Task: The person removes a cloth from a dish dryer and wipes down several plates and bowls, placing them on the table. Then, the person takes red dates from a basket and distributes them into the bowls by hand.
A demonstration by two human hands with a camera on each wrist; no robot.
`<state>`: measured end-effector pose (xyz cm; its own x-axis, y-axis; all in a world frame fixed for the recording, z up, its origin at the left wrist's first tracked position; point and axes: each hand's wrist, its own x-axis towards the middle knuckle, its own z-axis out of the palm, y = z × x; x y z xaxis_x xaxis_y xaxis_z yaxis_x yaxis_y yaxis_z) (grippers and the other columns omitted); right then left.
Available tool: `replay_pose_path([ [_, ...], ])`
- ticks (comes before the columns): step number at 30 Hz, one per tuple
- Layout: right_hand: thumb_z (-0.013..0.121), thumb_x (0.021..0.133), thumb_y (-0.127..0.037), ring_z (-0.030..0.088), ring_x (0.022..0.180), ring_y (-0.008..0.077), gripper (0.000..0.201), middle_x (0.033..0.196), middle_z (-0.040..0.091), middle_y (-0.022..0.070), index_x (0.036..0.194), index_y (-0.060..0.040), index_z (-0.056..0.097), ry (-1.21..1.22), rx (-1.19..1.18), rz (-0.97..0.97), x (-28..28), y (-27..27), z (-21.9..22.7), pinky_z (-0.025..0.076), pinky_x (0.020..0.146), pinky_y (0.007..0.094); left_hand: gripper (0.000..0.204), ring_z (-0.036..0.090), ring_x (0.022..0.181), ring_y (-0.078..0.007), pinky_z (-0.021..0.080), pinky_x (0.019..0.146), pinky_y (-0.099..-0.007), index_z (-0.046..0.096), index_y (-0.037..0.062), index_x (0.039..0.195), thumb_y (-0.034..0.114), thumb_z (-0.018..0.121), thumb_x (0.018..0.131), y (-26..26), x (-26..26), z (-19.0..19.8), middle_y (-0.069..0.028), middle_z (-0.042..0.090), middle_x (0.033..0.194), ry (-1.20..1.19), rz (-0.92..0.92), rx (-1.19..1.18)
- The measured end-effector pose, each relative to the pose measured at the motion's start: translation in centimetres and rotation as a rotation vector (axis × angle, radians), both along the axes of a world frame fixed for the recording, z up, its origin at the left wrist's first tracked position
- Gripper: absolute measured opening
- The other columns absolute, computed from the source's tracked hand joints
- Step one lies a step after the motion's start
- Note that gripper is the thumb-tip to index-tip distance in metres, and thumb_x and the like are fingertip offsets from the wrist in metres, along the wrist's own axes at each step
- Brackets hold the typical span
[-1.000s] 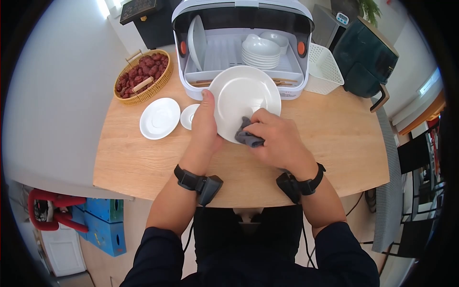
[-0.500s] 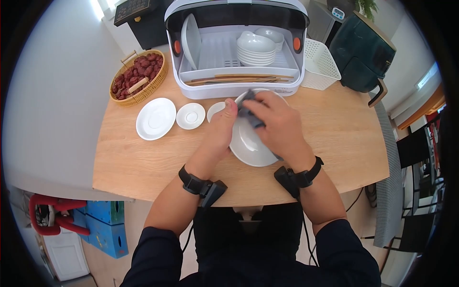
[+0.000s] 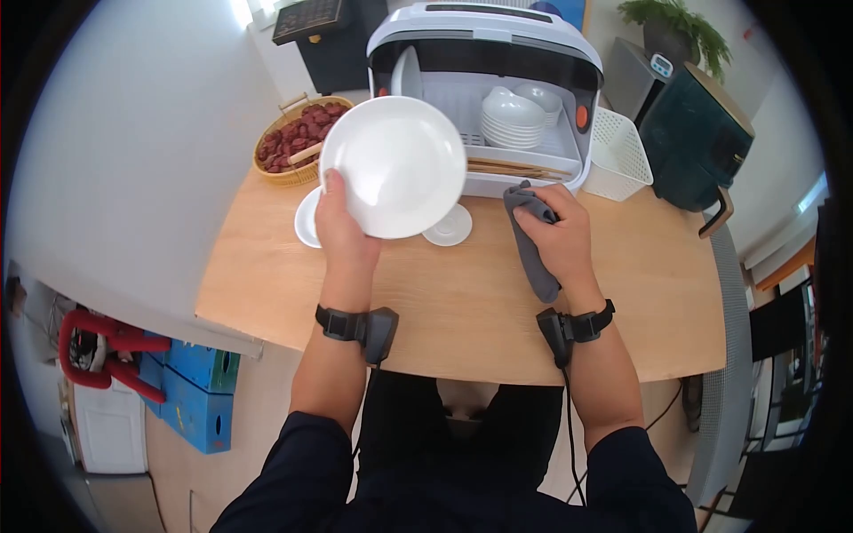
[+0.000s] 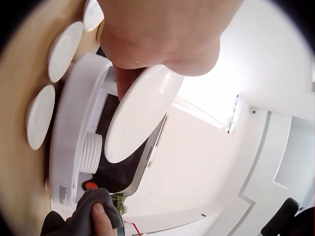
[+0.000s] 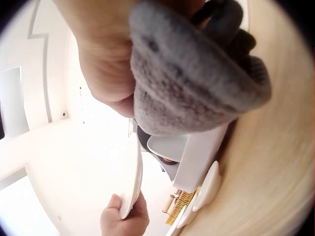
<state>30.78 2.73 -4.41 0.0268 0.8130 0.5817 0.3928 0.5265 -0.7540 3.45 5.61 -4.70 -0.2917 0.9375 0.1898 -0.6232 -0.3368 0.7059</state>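
My left hand (image 3: 346, 231) holds a round white plate (image 3: 400, 169) up over the table, thumb on its near face at the lower left rim. Over the table's right part, my right hand (image 3: 569, 240) grips a grey cloth (image 3: 531, 253), which hangs down below the fingers. Cloth and plate are apart. In the right wrist view the bunched cloth (image 5: 192, 78) covers much of the right hand. Below the raised plate lies a small white saucer (image 3: 449, 227); another white dish (image 3: 306, 218) is partly hidden behind the left hand. The left wrist view shows several white dishes (image 4: 41, 118) in a row.
An open white dish cabinet (image 3: 484, 185) stands at the back, with stacked white bowls (image 3: 513, 126), an upright plate (image 3: 407, 73) and chopsticks (image 3: 520, 167). Left of it is a wicker basket (image 3: 283, 173) of dark red fruit. A white perforated basket (image 3: 615, 155) and a dark green air fryer (image 3: 697, 133) stand right.
The cloth wiped over the plate earlier; now my right hand has drawn it away to the right. My left hand has raised the plate and moved it left. The head view has shifted.
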Motion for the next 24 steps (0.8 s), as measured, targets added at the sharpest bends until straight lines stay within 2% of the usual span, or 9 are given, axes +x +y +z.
replay_pose_path([
  [3,0.078,0.082,-0.007,0.066,0.087,0.0226,0.024,0.096,0.069,0.011,0.104,0.0026,0.074,0.039,-0.109,0.0,0.0,0.2,-0.5,0.052,0.078,0.0326,0.053,0.058,0.131,-0.0319,0.047,0.113,-0.046,0.044,-0.0035,0.149,0.034,0.045,0.111,-0.9,-5.7,-1.0,-0.0178,0.056,0.146,-0.007,0.149,-0.008],
  [6,0.078,0.082,-0.007,0.067,0.087,0.0228,0.025,0.096,0.069,0.0104,0.104,0.0022,0.074,-0.034,-0.079,0.018,-0.5,0.0,-0.7,0.052,0.078,0.0325,0.05,0.059,0.131,-0.0337,0.05,0.11,-0.0496,0.043,-0.0031,0.149,0.028,0.045,0.111,-2.6,-11.8,-1.3,-0.018,0.055,0.147,-0.069,0.32,-0.137],
  [8,0.078,0.082,-0.007,0.067,0.087,0.0226,0.025,0.097,0.07,0.0102,0.105,0.0021,0.074,-0.076,-0.09,0.019,-0.9,-0.2,-0.5,0.052,0.078,0.0322,0.047,0.059,0.131,-0.0358,0.055,0.105,-0.0538,0.041,-0.0027,0.15,0.023,0.044,0.11,-3.4,-15.4,-1.5,-0.0184,0.053,0.147,-0.068,0.508,-0.31],
  [11,0.078,0.082,-0.007,0.066,0.087,0.0222,0.025,0.097,0.07,0.0098,0.105,0.0022,0.074,-0.073,-0.094,0.04,-1.1,-0.1,-0.9,0.052,0.078,0.0318,0.047,0.059,0.13,-0.0378,0.058,0.1,-0.0554,0.038,-0.0027,0.151,0.021,0.044,0.11,-2.3,-20.7,-4.1,-0.0192,0.052,0.147,-0.076,0.579,-0.339],
  [18,0.079,0.082,-0.007,0.067,0.086,0.0217,0.025,0.096,0.069,0.0098,0.105,0.0026,0.074,-0.09,-0.087,0.032,-0.8,0.1,-1.0,0.052,0.077,0.0315,0.045,0.062,0.126,-0.0391,0.061,0.093,-0.0529,0.04,-0.0024,0.15,0.015,0.044,0.108,-0.1,-24.1,-5.6,-0.0207,0.052,0.146,-0.115,0.573,-0.479],
  [20,0.079,0.082,-0.007,0.066,0.086,0.0218,0.025,0.095,0.069,0.0101,0.104,0.0027,0.074,-0.113,-0.081,0.029,-0.7,0.2,-1.2,0.052,0.077,0.0317,0.047,0.068,0.115,-0.0358,0.064,0.086,-0.0482,0.04,-0.0048,0.148,0.012,0.046,0.105,-0.4,-25.0,-6.0,-0.0224,0.058,0.139,0.148,0.451,-0.511],
  [21,0.079,0.082,-0.007,0.066,0.086,0.0218,0.025,0.095,0.069,0.0101,0.104,0.0027,0.074,-0.113,-0.083,0.03,-0.7,0.2,-1.2,0.052,0.077,0.0317,0.047,0.068,0.115,-0.0358,0.064,0.086,-0.0482,0.04,-0.0048,0.148,0.012,0.046,0.105,-0.8,-24.9,-5.5,-0.0224,0.058,0.139,0.148,0.452,-0.513],
  [23,0.079,0.081,-0.007,0.066,0.086,0.0221,0.026,0.095,0.069,0.0103,0.104,0.0028,0.074,-0.112,-0.098,0.027,-0.7,0.2,-1.2,0.052,0.077,0.0318,0.045,0.072,0.103,-0.0333,0.064,0.082,-0.0453,0.048,-0.0043,0.141,0.013,0.052,0.1,-1.7,-24.7,-4.1,-0.0218,0.066,0.125,0.445,0.344,-0.782],
  [24,0.079,0.081,-0.007,0.066,0.086,0.0221,0.026,0.095,0.069,0.0103,0.104,0.0028,0.074,-0.111,-0.099,0.028,-0.7,0.2,-1.1,0.052,0.077,0.0318,0.045,0.072,0.103,-0.0333,0.064,0.082,-0.0453,0.048,-0.0043,0.141,0.013,0.052,0.1,-1.7,-25.3,-3.9,-0.0218,0.066,0.125,0.446,0.344,-0.783],
])
